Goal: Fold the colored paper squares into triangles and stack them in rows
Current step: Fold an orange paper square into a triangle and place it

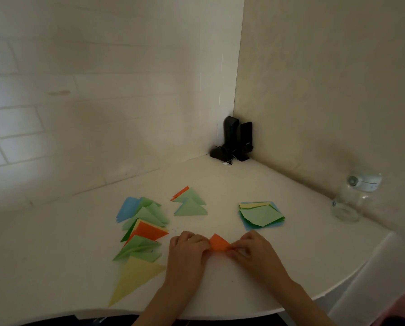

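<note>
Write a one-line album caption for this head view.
Both hands, left hand and right hand, fold an orange paper beside rows of triangles.

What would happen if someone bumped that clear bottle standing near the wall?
The bottle is tall and narrow on a small base, so it would probably tip rather than slide. It looks nearly empty, so likely light. It stands close to the table edge, so once down it might roll off.
</note>
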